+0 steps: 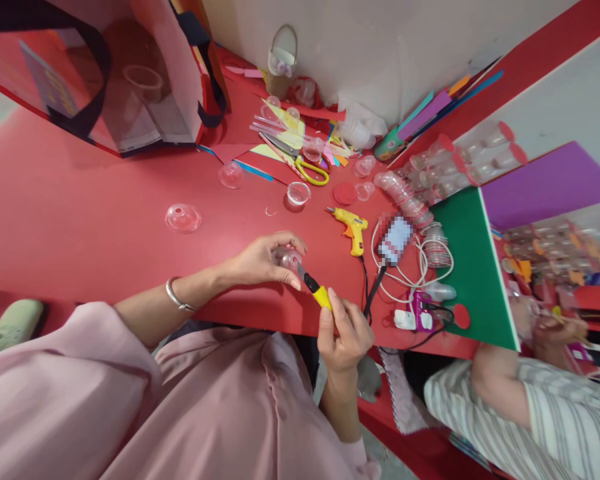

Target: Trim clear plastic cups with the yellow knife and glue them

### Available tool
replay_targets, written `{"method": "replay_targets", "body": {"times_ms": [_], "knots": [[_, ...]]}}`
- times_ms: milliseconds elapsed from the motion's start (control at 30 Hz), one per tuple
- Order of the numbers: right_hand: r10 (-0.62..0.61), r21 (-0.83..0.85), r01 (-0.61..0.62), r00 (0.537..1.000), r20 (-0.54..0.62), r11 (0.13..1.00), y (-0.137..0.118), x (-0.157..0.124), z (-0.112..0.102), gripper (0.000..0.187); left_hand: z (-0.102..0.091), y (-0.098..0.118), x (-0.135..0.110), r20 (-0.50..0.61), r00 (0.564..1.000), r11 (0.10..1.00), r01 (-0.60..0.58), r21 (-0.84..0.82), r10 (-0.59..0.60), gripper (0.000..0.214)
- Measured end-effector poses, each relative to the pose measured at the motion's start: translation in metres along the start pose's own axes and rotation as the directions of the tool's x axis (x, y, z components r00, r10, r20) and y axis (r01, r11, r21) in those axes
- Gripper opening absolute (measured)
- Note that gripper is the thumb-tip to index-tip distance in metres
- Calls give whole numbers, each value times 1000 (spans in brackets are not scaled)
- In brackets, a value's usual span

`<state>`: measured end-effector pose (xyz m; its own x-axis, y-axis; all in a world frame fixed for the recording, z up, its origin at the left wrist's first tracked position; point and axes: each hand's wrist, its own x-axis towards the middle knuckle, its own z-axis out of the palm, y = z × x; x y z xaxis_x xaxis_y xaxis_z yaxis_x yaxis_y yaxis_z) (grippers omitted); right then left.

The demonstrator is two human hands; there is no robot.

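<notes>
My left hand (265, 260) is closed round a small clear plastic cup (287, 257) just above the red table (80, 220). My right hand (344, 333) grips the yellow handle of a utility knife (314, 288), and its blade tip touches the cup. A silver bracelet sits on my left wrist. Pink sleeves cover my arms and lap.
A yellow glue gun (351, 227), clear cups (183, 217), yellow scissors (311, 170), paper strips and a cabled phone (395, 240) lie on the table. A red bag (105, 80) stands at back left. A green board (473, 267) lies at right, where another person's arm (505, 380) works.
</notes>
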<state>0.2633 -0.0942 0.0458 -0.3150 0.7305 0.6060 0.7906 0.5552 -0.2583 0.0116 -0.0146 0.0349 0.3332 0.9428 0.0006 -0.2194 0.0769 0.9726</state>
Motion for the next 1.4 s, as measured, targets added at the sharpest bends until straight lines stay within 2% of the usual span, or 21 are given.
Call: {"method": "replay_targets", "body": {"times_ms": [400, 600, 867, 1067, 1267, 1400], "knots": [[6, -16, -6, 1000, -7, 1000, 0, 0, 0, 49, -1, 4, 1, 16, 1000, 999, 8, 54, -9, 55], [13, -2, -13, 1000, -4, 1000, 0, 0, 1, 49, 3, 7, -1, 0, 999, 999, 44, -1, -44, 62], [-1, -47, -1, 999, -46, 999, -3, -1, 3, 51, 5, 11, -2, -2, 1000, 999, 24, 27, -24, 56], [1, 10, -1, 1000, -24, 1000, -4, 0, 3, 49, 5, 11, -2, -1, 999, 998, 42, -37, -42, 65], [4, -11, -4, 1000, -31, 1000, -4, 1, 2, 48, 5, 11, -2, -10, 1000, 998, -10, 58, 11, 60], [6, 11, -6, 999, -32, 1000, -4, 1, 2, 50, 6, 10, -2, -25, 999, 998, -33, 52, 34, 63]]}}
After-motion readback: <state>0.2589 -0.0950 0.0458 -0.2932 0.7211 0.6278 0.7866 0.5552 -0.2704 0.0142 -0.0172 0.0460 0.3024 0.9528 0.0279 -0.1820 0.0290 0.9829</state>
